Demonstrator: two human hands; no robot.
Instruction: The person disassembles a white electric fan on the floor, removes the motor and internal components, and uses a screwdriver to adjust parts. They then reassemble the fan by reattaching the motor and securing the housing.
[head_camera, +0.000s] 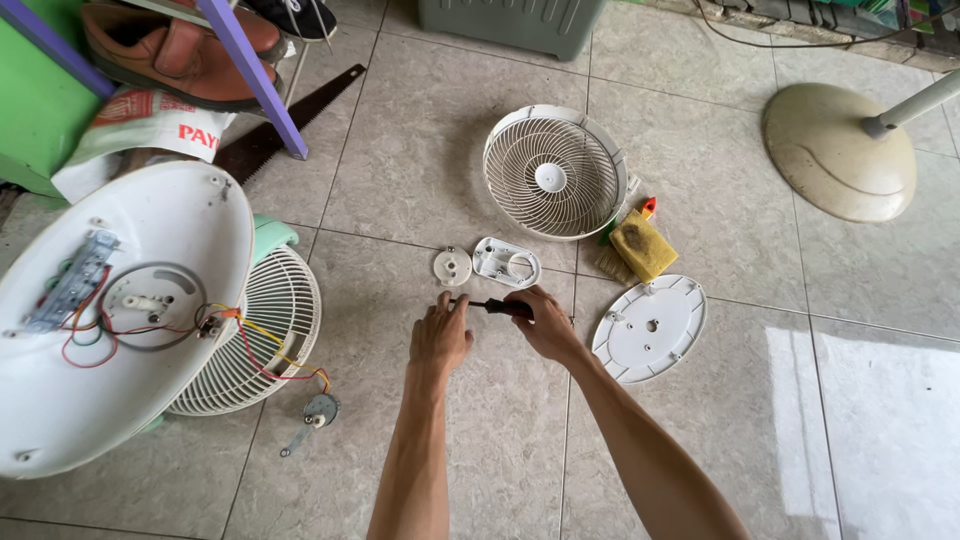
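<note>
Hands at frame centre, low over the grey tiled floor (420, 170). Right hand (545, 325) grip is closed round a black-handled screwdriver (495, 306), shaft pointing left. Left hand (440, 335) sits at the tool's tip, fingers curled; can't tell whether its grip pinches anything.

Just above them: small round white plastic disc (452, 266) and white oblong plastic cover plate (506, 262), side by side. Right of the hands: round white plastic backplate (650, 328). Above that, a yellow sponge (643, 245).

Grilles, two: white round fan guard (555, 172) upper centre, and a cream ribbed fan grille (262, 340) at left, tucked under the big white fan housing (120, 310). Housing trails red and yellow wires (265, 355) to a small grey motor (320, 408) on the floor.

Risks, my read: tip slips and jabs the left fingers, since they sit right at it. Dangling motor could tug the wires loose if the housing gets bumped. Small parts loose on the floor are easily kicked away.
</note>
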